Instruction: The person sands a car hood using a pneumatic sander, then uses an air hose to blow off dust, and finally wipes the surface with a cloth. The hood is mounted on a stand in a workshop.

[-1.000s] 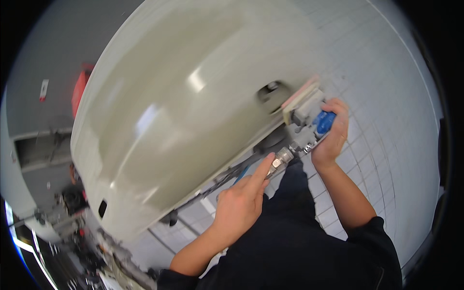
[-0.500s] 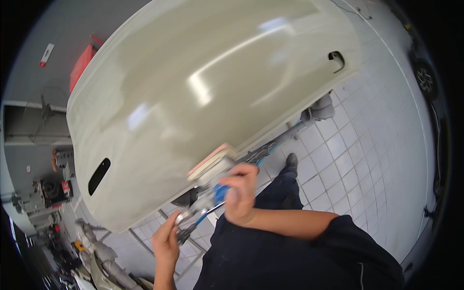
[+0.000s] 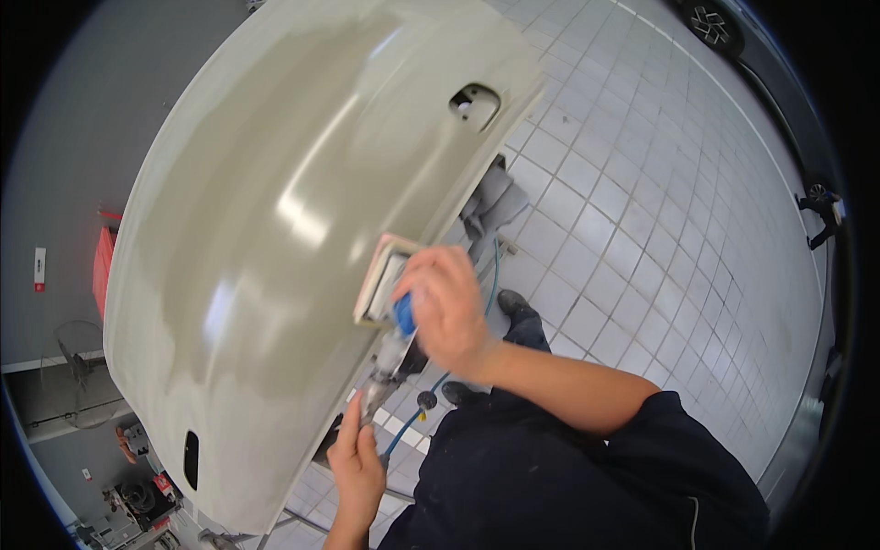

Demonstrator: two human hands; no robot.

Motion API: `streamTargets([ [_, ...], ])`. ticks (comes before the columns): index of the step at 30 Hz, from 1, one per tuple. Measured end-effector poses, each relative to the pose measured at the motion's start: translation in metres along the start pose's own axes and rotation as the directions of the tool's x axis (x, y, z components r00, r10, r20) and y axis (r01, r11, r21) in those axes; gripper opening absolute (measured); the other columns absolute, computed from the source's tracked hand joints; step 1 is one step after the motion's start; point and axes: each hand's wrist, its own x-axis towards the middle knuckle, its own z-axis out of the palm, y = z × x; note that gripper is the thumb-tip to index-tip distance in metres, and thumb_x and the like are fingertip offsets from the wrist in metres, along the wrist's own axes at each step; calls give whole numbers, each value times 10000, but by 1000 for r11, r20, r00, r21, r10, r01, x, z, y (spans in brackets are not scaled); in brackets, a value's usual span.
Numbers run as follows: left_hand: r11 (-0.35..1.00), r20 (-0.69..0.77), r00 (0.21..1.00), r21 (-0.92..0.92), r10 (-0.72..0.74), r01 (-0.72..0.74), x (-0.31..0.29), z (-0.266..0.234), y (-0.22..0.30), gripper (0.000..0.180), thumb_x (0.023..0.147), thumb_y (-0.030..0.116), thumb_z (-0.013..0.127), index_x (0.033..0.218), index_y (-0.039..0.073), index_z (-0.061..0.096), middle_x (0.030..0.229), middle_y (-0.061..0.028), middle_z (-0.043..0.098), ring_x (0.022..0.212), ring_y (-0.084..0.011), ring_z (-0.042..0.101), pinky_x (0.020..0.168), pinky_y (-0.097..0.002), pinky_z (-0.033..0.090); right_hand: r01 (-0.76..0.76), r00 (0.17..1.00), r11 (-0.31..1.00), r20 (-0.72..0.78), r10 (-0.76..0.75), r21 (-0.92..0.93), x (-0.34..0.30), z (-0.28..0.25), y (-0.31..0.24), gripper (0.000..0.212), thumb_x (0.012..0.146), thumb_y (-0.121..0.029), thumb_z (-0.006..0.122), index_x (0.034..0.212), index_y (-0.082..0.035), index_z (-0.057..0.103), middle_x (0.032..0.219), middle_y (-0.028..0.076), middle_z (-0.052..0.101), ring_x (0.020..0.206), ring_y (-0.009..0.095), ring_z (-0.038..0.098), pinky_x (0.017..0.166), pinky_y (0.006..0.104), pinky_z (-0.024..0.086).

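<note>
A large, glossy, pale beige car hood slants across the view, duller and whiter around its border. At its near edge I hold a pneumatic sander with a rectangular pad, the pad turned toward the panel. Whether pad and panel touch, I cannot tell. My right hand curls over the sander's blue top. Lower down, my left hand grips the tool's tail by the fingertips, close to where a blue hose hangs. The palm side of each hand is hidden.
Grey padding wraps a stand under the hood. My boots are on white floor tiles. A dark car stands at the far right, with a person beside it. At left are a fan and a red object.
The view has turned, so the hood now stands more upright in the picture. The sander, in both hands, has tipped with its pad more upright and sits farther up along the hood's edge.
</note>
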Motion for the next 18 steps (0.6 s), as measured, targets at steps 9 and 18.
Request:
streamTargets([
  [9, 979, 178, 964, -81, 199, -187, 107, 91, 134, 463, 995, 27, 479, 1456, 58, 503, 783, -21, 550, 656, -100, 427, 632, -248, 411, -259, 941, 955, -187, 283, 142, 111, -98, 93, 289, 991, -188, 436, 855, -32, 638, 948, 134, 551, 895, 291, 544, 860, 388, 438],
  [18, 867, -2, 987, -479, -160, 140, -5, 46, 16, 455, 1030, 140, 476, 1446, -43, 472, 664, 43, 482, 539, -36, 423, 488, -207, 315, 9, 995, 994, 95, -19, 108, 69, -17, -2, 20, 797, -92, 627, 812, -78, 628, 971, 113, 568, 972, 352, 549, 895, 458, 444],
])
